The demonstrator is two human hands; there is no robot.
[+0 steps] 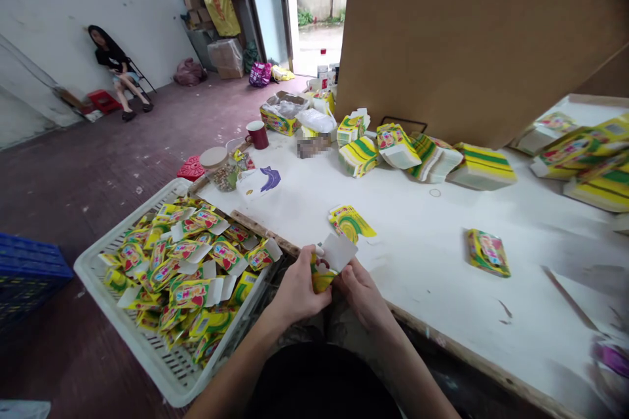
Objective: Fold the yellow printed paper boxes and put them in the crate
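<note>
Between my hands, over the table's front edge, is a small yellow carton [322, 281] with its white flap [339, 252] standing up. My left hand [297, 285] is closed around the carton's left side. The fingers of my right hand [361, 291] are bent against its right side, just below the flap. Something red and white shows in the carton's mouth, too small to name. A flattened yellow and green carton [350, 224] lies just beyond my hands. Farther right, a closed carton [488, 253] rests on the white tabletop [417, 236].
At left, a white plastic basket [91, 275] holds many cartons with flaps up. Stacks of flat cartons [481, 167] line the table's back, before a large brown board [466, 33]. A jar [223, 173], tissue pack [258, 183] and red mug [257, 135] stand back left. A person [115, 69] sits by the wall.
</note>
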